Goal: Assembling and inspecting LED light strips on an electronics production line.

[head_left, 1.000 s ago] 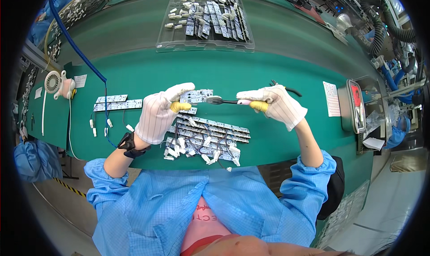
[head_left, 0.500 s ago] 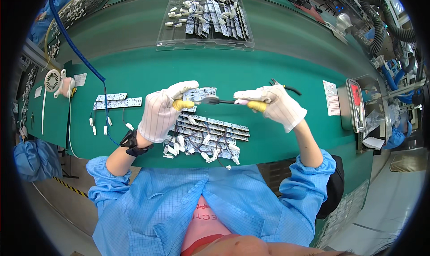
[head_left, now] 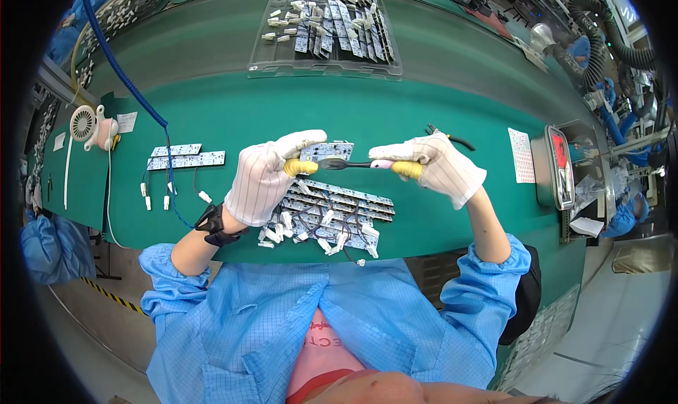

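1. The left hand (head_left: pixel 265 178), gloved in white, has its fingers closed on a small circuit board (head_left: pixel 326 150), held above the green bench (head_left: pixel 212 114).
2. The right hand (head_left: pixel 438 167) grips a dark tool (head_left: pixel 353 164), its tip at the board's lower edge.
3. A pile of wired boards (head_left: pixel 328 217) lies just below both hands.
4. A clear tray (head_left: pixel 325 68) of parts sits well beyond them.

Bright, even overhead lighting, soft shadows, mild glare on the clear tray (head_left: pixel 325 68) at 12 o'clock, strong fisheye bending, black vignette around the rim, centre sharp.
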Tool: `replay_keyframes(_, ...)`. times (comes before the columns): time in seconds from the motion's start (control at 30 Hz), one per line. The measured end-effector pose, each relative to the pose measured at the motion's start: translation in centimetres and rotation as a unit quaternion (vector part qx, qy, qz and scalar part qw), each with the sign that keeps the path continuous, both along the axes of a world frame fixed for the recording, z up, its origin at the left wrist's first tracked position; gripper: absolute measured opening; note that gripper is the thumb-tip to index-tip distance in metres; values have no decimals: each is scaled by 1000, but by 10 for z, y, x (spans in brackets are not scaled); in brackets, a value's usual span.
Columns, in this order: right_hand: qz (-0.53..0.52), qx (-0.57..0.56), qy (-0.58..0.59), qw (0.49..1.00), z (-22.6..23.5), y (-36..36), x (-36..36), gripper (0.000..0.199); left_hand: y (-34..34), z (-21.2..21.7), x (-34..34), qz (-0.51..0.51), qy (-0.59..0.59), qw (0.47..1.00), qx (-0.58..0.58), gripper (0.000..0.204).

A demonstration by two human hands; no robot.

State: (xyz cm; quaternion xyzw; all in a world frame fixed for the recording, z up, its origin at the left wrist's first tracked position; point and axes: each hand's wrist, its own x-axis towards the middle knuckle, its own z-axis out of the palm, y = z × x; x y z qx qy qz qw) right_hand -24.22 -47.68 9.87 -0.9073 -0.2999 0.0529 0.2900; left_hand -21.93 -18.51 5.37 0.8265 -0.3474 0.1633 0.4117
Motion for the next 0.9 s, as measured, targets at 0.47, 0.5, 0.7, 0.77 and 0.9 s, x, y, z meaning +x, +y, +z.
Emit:
replay_keyframes(0.47,-40,-52,85,994,3,-3,0,28,-1,6,-4,-5,25,999,-33,35)
replay_keyframes(0.5,-68,-40,122,989,3,-6,0,28,0,5,-3,-4,25,999,-33,35)
replay_keyframes(0.7,-24,-59,69,996,1,-8,0,30,-3,13,-5,1,47,998,-32,35)
replay_keyframes(0.77,-134,64,205,967,12,-14,-2,28,0,15,-3,14,57,997,-48,35)
replay_keyframes(0.9,-341,315,251,849,26,-61,5,25,12,11,0,46,62,997,-30,35)
